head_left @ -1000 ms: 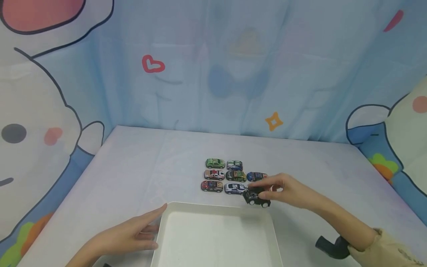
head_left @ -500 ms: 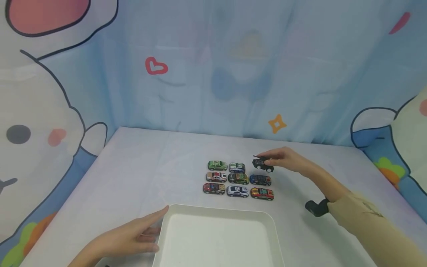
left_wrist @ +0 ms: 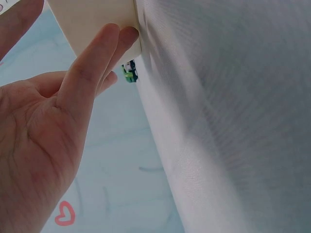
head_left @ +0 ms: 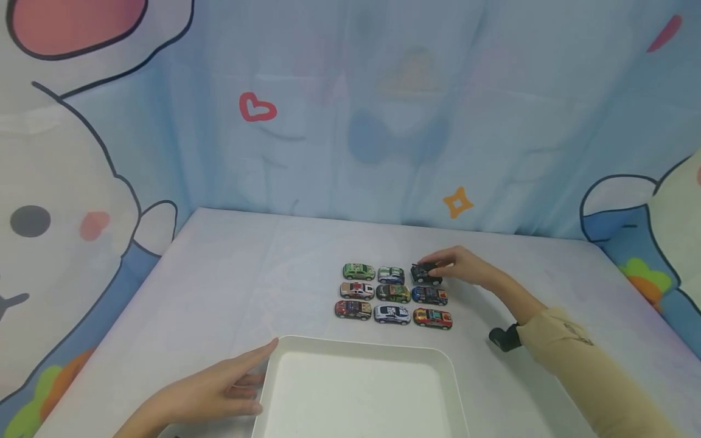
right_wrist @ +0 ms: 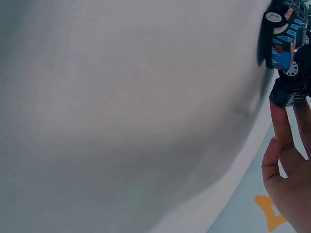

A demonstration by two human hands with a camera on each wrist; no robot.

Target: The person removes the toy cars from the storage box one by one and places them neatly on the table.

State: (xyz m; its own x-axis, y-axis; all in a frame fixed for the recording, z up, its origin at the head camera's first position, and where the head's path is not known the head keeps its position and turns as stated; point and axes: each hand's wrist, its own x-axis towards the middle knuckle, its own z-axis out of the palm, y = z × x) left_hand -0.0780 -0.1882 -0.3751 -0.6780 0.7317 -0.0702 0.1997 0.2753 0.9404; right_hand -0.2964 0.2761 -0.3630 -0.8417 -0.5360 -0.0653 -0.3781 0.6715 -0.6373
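My right hand [head_left: 465,266] pinches a black toy car [head_left: 426,274] at the back right corner of a block of small toy cars. Up close in the right wrist view, fingertips touch the black car [right_wrist: 289,91], and a dark blue toy car [right_wrist: 284,36] lies right beside it. With fairly straight fingers, my left hand [head_left: 205,389] touches the left side of a white tray [head_left: 356,344]. The left wrist view shows the same hand [left_wrist: 48,116] with fingertips against the tray wall [left_wrist: 92,19].
Several toy cars stand in rows behind the tray, among them a green one [head_left: 358,271], a white one [head_left: 392,314] and a red-yellow one [head_left: 432,318]. A patterned blue curtain [head_left: 317,170] hangs along the back edge of the white table [head_left: 246,267].
My right hand has carried the black car from near the tray's far right corner, past the red-yellow car, to the back row and lowered it. The left hand stays at the tray.
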